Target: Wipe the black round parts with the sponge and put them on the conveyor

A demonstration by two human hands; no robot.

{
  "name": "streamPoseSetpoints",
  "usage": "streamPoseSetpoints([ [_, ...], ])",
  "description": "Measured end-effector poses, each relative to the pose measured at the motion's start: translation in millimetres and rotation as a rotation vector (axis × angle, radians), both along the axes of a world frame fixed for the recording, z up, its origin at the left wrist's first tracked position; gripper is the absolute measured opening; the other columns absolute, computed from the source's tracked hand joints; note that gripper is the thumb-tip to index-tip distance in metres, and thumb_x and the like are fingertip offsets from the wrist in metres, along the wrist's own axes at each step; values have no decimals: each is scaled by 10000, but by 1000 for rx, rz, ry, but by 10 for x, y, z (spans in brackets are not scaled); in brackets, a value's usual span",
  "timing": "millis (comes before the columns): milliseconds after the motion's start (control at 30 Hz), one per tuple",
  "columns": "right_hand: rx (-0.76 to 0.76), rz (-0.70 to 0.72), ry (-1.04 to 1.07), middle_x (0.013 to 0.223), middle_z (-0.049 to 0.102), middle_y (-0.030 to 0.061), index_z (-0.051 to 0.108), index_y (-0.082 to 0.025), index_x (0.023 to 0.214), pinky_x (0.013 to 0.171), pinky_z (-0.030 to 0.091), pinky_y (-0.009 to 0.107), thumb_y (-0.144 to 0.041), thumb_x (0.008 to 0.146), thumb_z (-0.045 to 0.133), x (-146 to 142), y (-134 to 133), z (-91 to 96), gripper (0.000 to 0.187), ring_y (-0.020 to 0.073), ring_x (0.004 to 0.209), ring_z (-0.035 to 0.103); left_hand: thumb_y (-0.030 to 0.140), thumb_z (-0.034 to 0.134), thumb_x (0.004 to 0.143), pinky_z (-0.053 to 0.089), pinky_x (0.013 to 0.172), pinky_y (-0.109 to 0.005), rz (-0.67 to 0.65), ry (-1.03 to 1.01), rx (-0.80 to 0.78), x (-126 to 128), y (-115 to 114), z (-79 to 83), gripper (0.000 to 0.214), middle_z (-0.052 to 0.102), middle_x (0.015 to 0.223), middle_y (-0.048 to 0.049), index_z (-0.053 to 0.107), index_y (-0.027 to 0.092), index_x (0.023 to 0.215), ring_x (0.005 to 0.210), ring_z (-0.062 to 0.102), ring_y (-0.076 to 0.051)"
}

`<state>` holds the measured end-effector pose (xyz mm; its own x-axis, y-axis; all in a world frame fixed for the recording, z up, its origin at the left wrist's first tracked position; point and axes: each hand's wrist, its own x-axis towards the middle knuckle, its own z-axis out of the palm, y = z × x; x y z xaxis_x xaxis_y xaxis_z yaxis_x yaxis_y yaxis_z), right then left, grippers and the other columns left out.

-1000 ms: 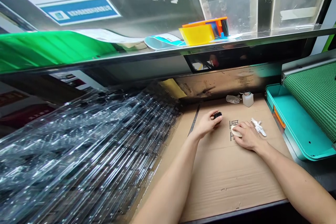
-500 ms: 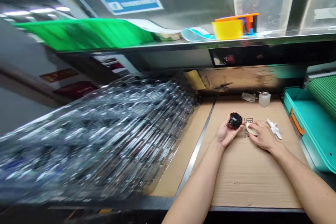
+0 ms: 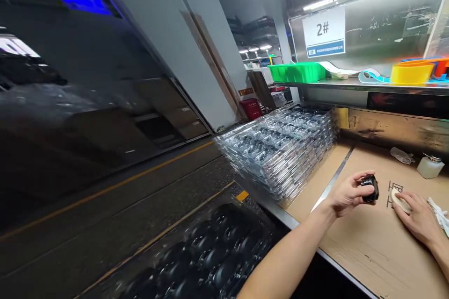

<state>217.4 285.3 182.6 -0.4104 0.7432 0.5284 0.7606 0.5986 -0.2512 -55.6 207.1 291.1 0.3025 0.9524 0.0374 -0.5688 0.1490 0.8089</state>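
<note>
Left of the pad (image 3: pixel 400 200), which the right hand (image 3: pixel 418 216) grips, the left hand's (image 3: pixel 348 195) fingers pinch a part (image 3: pixel 369 188) (black, glossy) that could slip if they slacken.

Single head-worn view, looking forward and down; bench (image 3: pixel 379 252) close at right, floor (image 3: pixel 122 219) left.

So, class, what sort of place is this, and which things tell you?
Probably a factory workstation: there's a "2#" sign above the shelf, a stack of clear plastic trays, and a small black part in the left hand.
</note>
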Motion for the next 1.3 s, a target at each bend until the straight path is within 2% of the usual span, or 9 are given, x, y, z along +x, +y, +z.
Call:
streamPoseSetpoints([
  [233, -3, 3, 30, 1093, 717, 88, 678, -244, 1084, 899, 495, 446, -558, 914, 493, 26, 57, -60, 402, 293, 1020, 669, 398, 884, 709, 572, 670, -319, 311, 291, 186, -955, -989, 638, 618, 671, 1177, -134, 679, 229, 1267, 862, 663, -213],
  [333, -1, 9, 21, 1105, 714, 89, 675, -248, 1098, 903, 489, 449, -564, 906, 501, 56, 98, -105, 409, 300, 1026, 663, 447, 853, 734, 572, 719, -321, 472, 386, 248, -1268, -1329, 871, 626, 679, 1211, -137, 665, 233, 1291, 949, 677, -252],
  [400, 3, 6, 13, 1104, 714, 90, 678, -243, 1098, 903, 486, 451, -564, 902, 506, 66, 120, -113, 413, 303, 1017, 660, 395, 888, 693, 556, 833, -325, 558, 511, 292, -1356, -1463, 918, 645, 689, 1209, -130, 674, 214, 1274, 1031, 665, -258],
  [500, -1, 1, -15, 1077, 720, 92, 687, -236, 1084, 884, 487, 446, -550, 900, 504, 52, 117, -66, 408, 303, 998, 662, 312, 917, 641, 530, 900, -325, 550, 724, 290, -1264, -1516, 802, 788, 667, 1252, -131, 599, 218, 1356, 1102, 644, -257],
  [700, -28, -9, -49, 1084, 722, 100, 692, -217, 1089, 917, 478, 427, -489, 917, 509, -27, 9, 130, 370, 289, 1029, 653, 288, 884, 644, 458, 1026, -414, 370, 1245, 249, -690, -1218, 356, 1144, 683, 1208, -95, 238, 255, 1588, 1112, 642, -264],
  [900, -71, -7, -66, 1125, 705, 104, 681, -200, 1136, 972, 456, 423, -434, 928, 552, -83, -63, 228, 338, 284, 1076, 625, 298, 857, 609, 481, 904, -392, 259, 1497, 293, -188, -468, 35, 1109, 725, 985, -105, 313, 165, 1567, 1031, 674, -339],
  [1067, -107, -14, -58, 1137, 691, 108, 678, -213, 1151, 962, 449, 436, -409, 933, 570, -132, -131, 279, 313, 289, 1082, 601, 351, 845, 611, 478, 816, -365, 169, 1633, 259, 144, 25, 64, 939, 731, 973, -177, 454, 110, 1430, 1003, 683, -381],
  [1200, -133, -38, -50, 1142, 684, 108, 682, -217, 1149, 971, 435, 438, -395, 928, 595, -182, -177, 320, 297, 295, 1087, 584, 431, 842, 604, 477, 796, -363, 46, 1742, 222, 219, 206, 129, 858, 702, 1095, -259, 518, 70, 1312, 1067, 660, -410],
  [1300, -148, -47, -49, 1153, 676, 106, 682, -217, 1156, 968, 430, 429, -384, 928, 600, -210, -205, 341, 294, 296, 1093, 571, 505, 858, 560, 481, 758, -351, -23, 1735, 181, 193, 277, 121, 858, 707, 1077, -249, 567, 69, 1240, 1057, 661, -403],
])
